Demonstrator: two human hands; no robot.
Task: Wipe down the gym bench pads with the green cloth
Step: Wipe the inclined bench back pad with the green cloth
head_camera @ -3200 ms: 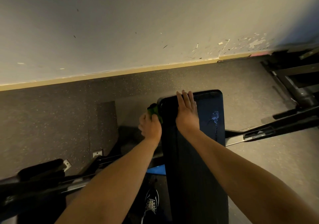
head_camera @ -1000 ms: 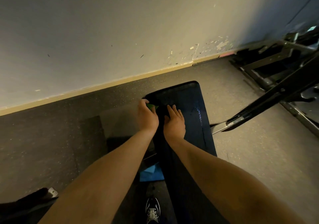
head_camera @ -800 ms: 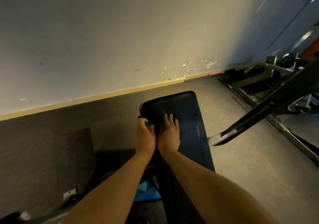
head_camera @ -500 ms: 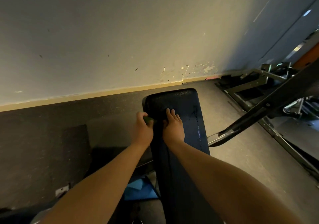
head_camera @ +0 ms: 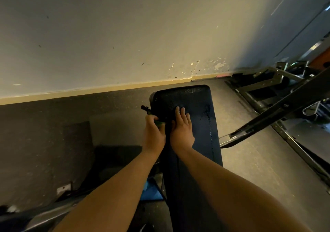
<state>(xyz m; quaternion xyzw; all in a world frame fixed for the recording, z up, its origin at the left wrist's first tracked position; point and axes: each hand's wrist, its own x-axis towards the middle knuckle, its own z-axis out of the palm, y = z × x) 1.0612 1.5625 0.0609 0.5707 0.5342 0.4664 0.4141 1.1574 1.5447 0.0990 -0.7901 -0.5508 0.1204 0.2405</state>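
Head view, the only one. Left hand (head_camera: 153, 135) curled round the green cloth (head_camera: 158, 122), rubbing it along the left side edge of the bench pad (head_camera: 198, 124), near the far end. Only a sliver of green showing between thumb and fingers (the rest bunched inside the fist or lost in shadow). Right hand (head_camera: 182, 126) flat on the pad top just beside, fingers straight, pressing down and gripping nothing. Wet streaks and droplets glinting on the right part of the pad, towards its right seam.

Against three seconds ago: cloth worked back from the far left corner towards the person, right hand slid back with it and now closer to the left. Over the last half second, little shift, both hands much where they were.

Meaning for the task, as a judgement: left edge pass under way, far corner probably covered; wet right side and the long near stretch of the pad apparently not yet wiped.
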